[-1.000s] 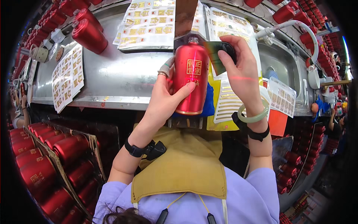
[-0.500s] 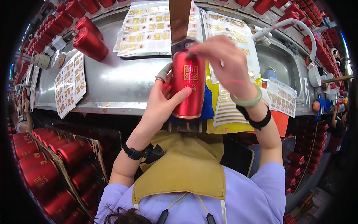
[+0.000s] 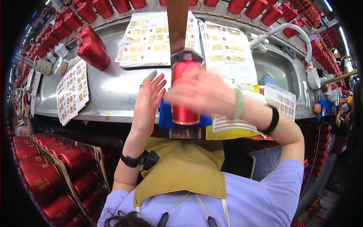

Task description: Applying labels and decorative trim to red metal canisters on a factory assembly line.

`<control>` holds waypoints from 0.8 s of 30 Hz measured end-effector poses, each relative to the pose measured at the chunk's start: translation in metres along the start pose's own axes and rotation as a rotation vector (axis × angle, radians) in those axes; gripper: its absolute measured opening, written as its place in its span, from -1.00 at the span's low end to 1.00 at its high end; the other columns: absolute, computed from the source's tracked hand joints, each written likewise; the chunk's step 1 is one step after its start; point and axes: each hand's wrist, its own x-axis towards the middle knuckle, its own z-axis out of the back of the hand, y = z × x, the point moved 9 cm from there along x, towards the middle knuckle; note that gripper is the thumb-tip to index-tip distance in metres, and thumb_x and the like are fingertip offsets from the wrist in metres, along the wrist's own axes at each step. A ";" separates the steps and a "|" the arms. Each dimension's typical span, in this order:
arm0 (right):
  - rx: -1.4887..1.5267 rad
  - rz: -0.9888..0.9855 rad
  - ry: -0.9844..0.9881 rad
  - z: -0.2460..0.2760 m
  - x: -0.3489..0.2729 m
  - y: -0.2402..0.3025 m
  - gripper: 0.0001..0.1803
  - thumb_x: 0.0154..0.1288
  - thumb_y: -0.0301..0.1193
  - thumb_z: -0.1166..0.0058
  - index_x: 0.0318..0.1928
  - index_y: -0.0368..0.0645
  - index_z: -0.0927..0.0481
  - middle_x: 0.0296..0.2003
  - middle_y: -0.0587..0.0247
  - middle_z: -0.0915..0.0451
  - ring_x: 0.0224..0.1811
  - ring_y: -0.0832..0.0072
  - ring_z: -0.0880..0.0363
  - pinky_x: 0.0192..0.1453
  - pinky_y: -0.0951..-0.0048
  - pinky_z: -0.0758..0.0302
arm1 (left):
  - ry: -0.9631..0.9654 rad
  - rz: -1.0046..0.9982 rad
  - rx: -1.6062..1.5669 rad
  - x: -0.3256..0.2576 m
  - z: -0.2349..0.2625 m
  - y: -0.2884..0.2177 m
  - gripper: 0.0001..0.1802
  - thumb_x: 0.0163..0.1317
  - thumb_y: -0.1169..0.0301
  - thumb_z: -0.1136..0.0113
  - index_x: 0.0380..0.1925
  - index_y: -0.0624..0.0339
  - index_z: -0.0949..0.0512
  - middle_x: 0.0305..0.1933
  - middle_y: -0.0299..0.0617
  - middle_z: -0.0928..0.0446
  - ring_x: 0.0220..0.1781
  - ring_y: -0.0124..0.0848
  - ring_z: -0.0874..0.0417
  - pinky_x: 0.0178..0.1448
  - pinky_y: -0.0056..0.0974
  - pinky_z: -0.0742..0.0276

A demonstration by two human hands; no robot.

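Observation:
A glossy red bottle (image 3: 185, 115) with a gold rim line lies on a blue cloth (image 3: 165, 118) over a narrow stand, its neck against a dark bracket at the far end. My left hand (image 3: 146, 104) is beside the bottle on its left, apart from it, with the fingers spread and nothing in them. A grey finger cover sits on one of its fingers. Across the bottle's middle passes my right hand (image 3: 202, 92), smeared by motion. Its fingers hide most of the bottle's front, and whether they touch it cannot be made out.
Stacked sheets of gold stickers (image 3: 147, 41) lie beyond the bottle, left and right of a brown post (image 3: 177, 26). Two red bottles (image 3: 92, 53) lie at left near a loose sticker sheet (image 3: 72, 92). A sink (image 3: 278, 72) with a white tap is at right. Crated red bottles (image 3: 75, 155) stand lower left.
My left hand has let go of the bottle and moved left, opening out. My right hand has come down from the bottle's neck to its middle.

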 end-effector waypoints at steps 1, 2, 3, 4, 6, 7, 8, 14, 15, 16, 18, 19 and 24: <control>0.271 -0.080 0.177 -0.007 0.003 0.019 -0.88 0.18 -0.33 -0.14 -0.26 0.01 -0.55 -0.35 0.34 -0.60 -0.16 0.30 -0.65 -0.14 0.26 -0.63 | -0.003 -0.005 -0.005 0.001 0.002 0.002 -0.20 0.64 -0.12 0.27 0.56 0.34 -0.07 0.59 0.15 -0.21 0.63 -0.09 -0.22 0.68 -0.04 -0.10; 0.236 -0.123 0.192 -0.021 -0.001 0.010 -0.89 0.18 -0.35 -0.15 -0.27 0.01 -0.56 -0.35 0.36 -0.60 -0.16 0.31 -0.66 -0.15 0.25 -0.63 | -0.013 -0.005 0.023 0.000 -0.004 -0.002 -0.16 0.63 -0.16 0.31 0.55 0.38 -0.07 0.57 0.17 -0.23 0.62 -0.09 -0.25 0.67 -0.03 -0.11; 0.208 -0.168 0.210 -0.036 -0.007 -0.002 -0.89 0.18 -0.36 -0.15 -0.27 0.01 -0.56 -0.35 0.37 -0.61 -0.16 0.31 -0.66 -0.16 0.24 -0.63 | -0.002 -0.002 0.025 0.002 -0.005 0.000 -0.16 0.63 -0.16 0.31 0.55 0.38 -0.07 0.57 0.17 -0.23 0.62 -0.09 -0.25 0.67 -0.03 -0.11; 0.122 -0.239 0.145 -0.024 -0.002 -0.031 -0.81 0.16 -0.40 -0.18 -0.17 0.01 -0.61 -0.29 0.38 -0.65 -0.15 0.32 -0.65 -0.13 0.26 -0.62 | 0.016 0.012 0.041 0.003 -0.004 0.003 -0.15 0.62 -0.19 0.34 0.54 0.36 -0.10 0.56 0.17 -0.24 0.61 -0.09 -0.26 0.67 -0.01 -0.11; -0.108 -0.245 -0.083 0.016 0.017 -0.078 -0.70 0.12 -0.41 -0.22 -0.08 -0.01 -0.66 -0.22 0.39 -0.69 -0.11 0.34 -0.64 -0.10 0.30 -0.58 | 0.008 0.031 0.083 0.002 -0.001 0.001 -0.11 0.60 -0.25 0.39 0.51 0.37 -0.15 0.52 0.15 -0.30 0.57 -0.12 -0.31 0.64 -0.02 -0.16; -0.280 -0.155 -0.071 0.025 0.015 -0.075 -0.63 0.08 -0.37 -0.25 -0.03 -0.02 -0.67 -0.18 0.37 -0.69 -0.09 0.41 -0.63 -0.09 0.32 -0.55 | 0.017 0.032 0.085 0.001 -0.003 0.000 -0.11 0.60 -0.25 0.39 0.51 0.37 -0.15 0.52 0.15 -0.30 0.57 -0.12 -0.31 0.64 -0.02 -0.16; -0.217 -0.095 -0.052 0.023 0.007 -0.065 -0.59 0.06 -0.35 -0.26 0.00 -0.02 -0.67 -0.16 0.36 -0.70 -0.10 0.43 -0.63 -0.09 0.32 -0.54 | 0.015 0.079 0.090 -0.001 -0.003 0.003 -0.10 0.60 -0.27 0.40 0.51 0.36 -0.15 0.51 0.13 -0.31 0.54 -0.14 -0.34 0.62 -0.04 -0.19; 0.106 -0.048 -0.184 0.009 -0.034 -0.018 -0.66 0.16 -0.35 -0.28 -0.01 -0.01 -0.69 -0.12 0.37 -0.72 -0.22 0.38 -0.66 -0.14 0.41 -0.62 | 0.074 0.164 0.129 0.012 -0.011 0.025 -0.11 0.56 -0.31 0.31 0.47 0.28 -0.34 0.42 0.00 -0.45 0.45 -0.21 -0.41 0.56 -0.04 -0.23; 0.214 -0.211 -0.212 0.011 -0.041 -0.031 -0.68 0.19 -0.35 -0.28 -0.02 -0.02 -0.68 -0.16 0.38 -0.72 -0.24 0.35 -0.66 -0.15 0.40 -0.63 | 0.065 0.147 0.157 0.011 -0.016 0.024 -0.12 0.56 -0.30 0.27 0.46 0.28 -0.35 0.38 -0.05 -0.49 0.38 -0.26 -0.47 0.50 -0.07 -0.31; 0.085 -0.318 -0.297 0.023 -0.044 -0.054 -0.70 0.17 -0.36 -0.29 -0.05 -0.03 -0.66 -0.21 0.37 -0.71 -0.24 0.32 -0.67 -0.14 0.35 -0.63 | 0.081 0.156 0.162 0.012 -0.017 0.023 -0.14 0.57 -0.28 0.24 0.45 0.27 -0.37 0.35 -0.08 -0.53 0.31 -0.29 -0.54 0.42 -0.12 -0.39; -0.106 -0.413 -0.481 0.035 -0.049 -0.100 -0.76 0.18 -0.44 -0.26 -0.12 -0.11 -0.61 -0.30 0.23 -0.65 -0.19 0.19 -0.67 -0.07 0.22 -0.60 | 0.052 0.164 0.188 0.023 -0.006 0.035 -0.17 0.57 -0.25 0.21 0.45 0.26 -0.36 0.26 -0.11 -0.58 0.24 -0.32 -0.60 0.36 -0.15 -0.45; 0.116 -0.487 -0.540 0.035 -0.041 -0.105 -0.76 0.18 -0.50 -0.22 -0.11 -0.20 -0.58 -0.20 0.08 -0.63 -0.08 0.06 -0.63 0.06 0.15 -0.56 | 0.096 0.151 0.128 0.023 -0.011 0.033 -0.25 0.58 -0.17 0.10 0.40 0.27 -0.40 0.21 -0.14 -0.61 0.20 -0.34 -0.64 0.32 -0.18 -0.50; 0.559 -0.888 -0.545 0.025 -0.058 -0.099 -0.46 0.12 -0.22 -0.37 0.00 -0.26 -0.45 -0.20 -0.06 -0.55 -0.02 0.00 -0.57 0.09 0.12 -0.50 | 0.194 0.228 0.061 0.026 -0.035 0.043 -0.42 0.41 0.26 -0.32 0.30 0.34 -0.41 0.15 -0.05 -0.62 0.12 -0.27 -0.70 0.23 -0.13 -0.61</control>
